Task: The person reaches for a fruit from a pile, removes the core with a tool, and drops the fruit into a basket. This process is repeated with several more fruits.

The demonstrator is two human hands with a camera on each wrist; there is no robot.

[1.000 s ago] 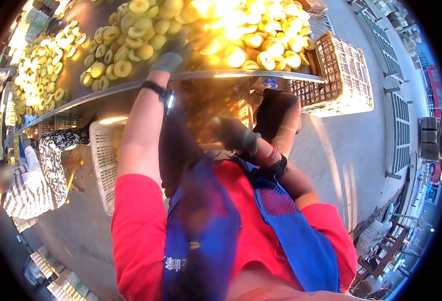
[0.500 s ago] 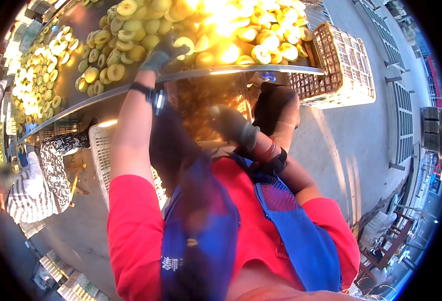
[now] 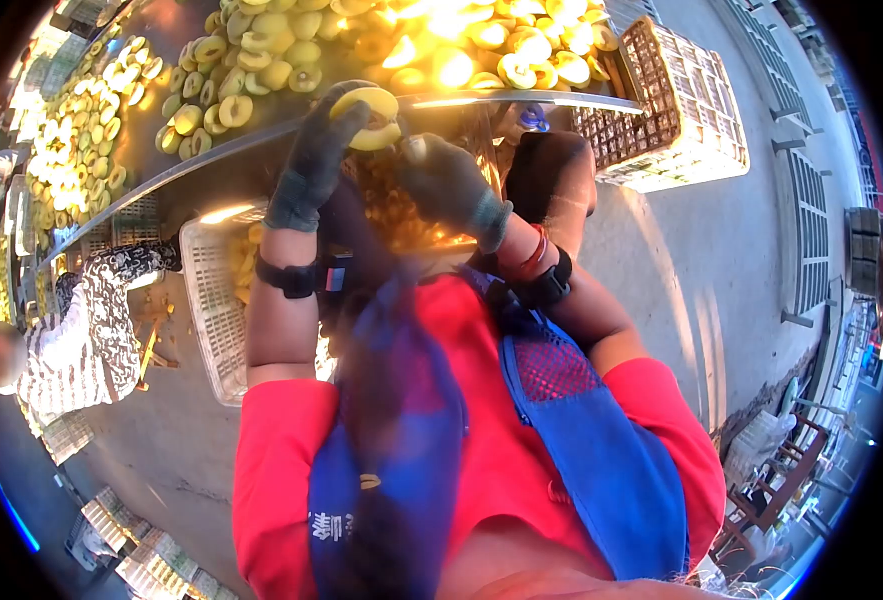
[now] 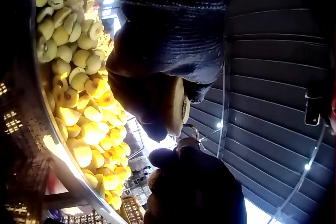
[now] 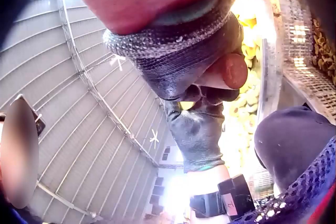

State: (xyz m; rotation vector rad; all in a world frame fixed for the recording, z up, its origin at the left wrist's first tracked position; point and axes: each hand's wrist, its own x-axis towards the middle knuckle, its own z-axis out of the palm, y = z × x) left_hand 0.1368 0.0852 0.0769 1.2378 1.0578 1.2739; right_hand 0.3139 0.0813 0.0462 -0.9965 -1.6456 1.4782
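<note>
Dark-gloved, my left hand [image 3: 313,165] pinches a pale yellow cut fruit [image 3: 373,118] just off the table's near edge. Beside it, my gloved right hand [image 3: 451,185] curls round a tool. The tool's round brown handle end [image 5: 236,71] pokes out of my right fist [image 5: 178,58] in the right wrist view. In the left wrist view, a thin metal loop [image 4: 195,132] rises from my right hand [image 4: 197,190], close below the fruit [image 4: 177,106] in my left hand [image 4: 168,45]. Whether loop and fruit touch, I cannot tell.
Cut fruit [image 3: 271,45] lies heaped on the metal-edged table [image 3: 161,192]. Crates stand at the right [image 3: 701,110] and lower left [image 3: 211,320]. Fruit pieces fill a container below the hands. Another person [image 3: 71,350] is at far left.
From the heap on the table, my left hand has drawn back toward my body with a cut fruit, stopping beside my right hand. My right hand has risen slightly, still gripping the tool.
</note>
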